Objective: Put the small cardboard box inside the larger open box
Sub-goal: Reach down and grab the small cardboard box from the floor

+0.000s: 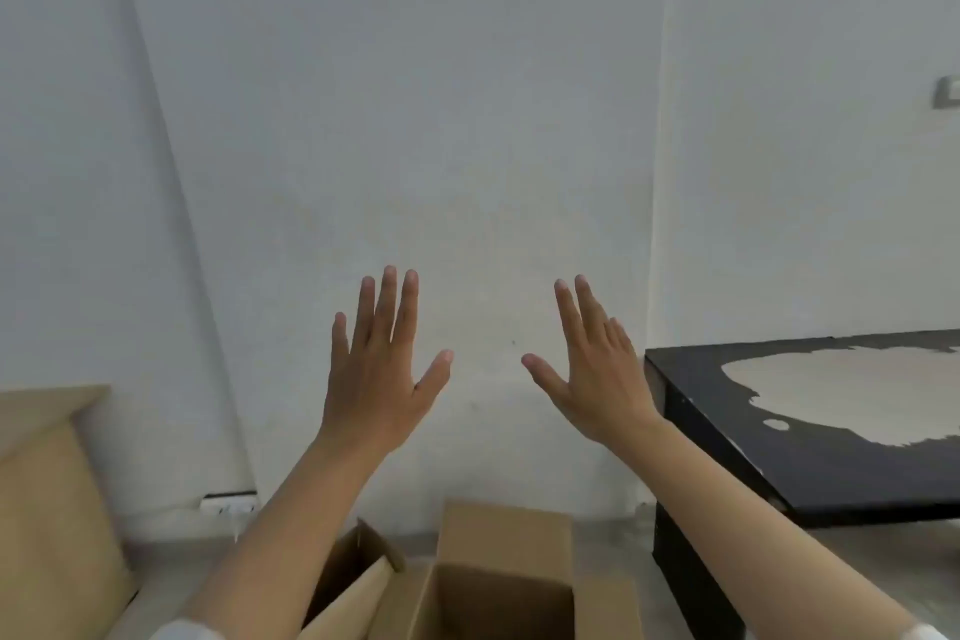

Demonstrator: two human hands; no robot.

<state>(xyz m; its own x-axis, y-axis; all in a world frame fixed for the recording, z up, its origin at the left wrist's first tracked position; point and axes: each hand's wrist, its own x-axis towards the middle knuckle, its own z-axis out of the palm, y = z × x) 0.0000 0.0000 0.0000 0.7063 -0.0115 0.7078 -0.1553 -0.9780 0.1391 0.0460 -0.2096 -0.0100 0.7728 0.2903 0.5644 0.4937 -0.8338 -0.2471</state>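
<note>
An open brown cardboard box (498,582) sits on the floor at the bottom centre, its flaps raised and its inside dark. A second open cardboard piece (358,566) leans against its left side, partly behind my left forearm. I cannot tell which is the small box. My left hand (379,369) and my right hand (592,374) are raised in front of the wall, well above the boxes, palms away from me, fingers spread. Neither hand holds anything.
A black table (810,473) with a worn pale patch on top stands at the right. A large cardboard panel (47,494) leans at the far left. A grey-white wall fills the background, with a wall socket (228,503) low down.
</note>
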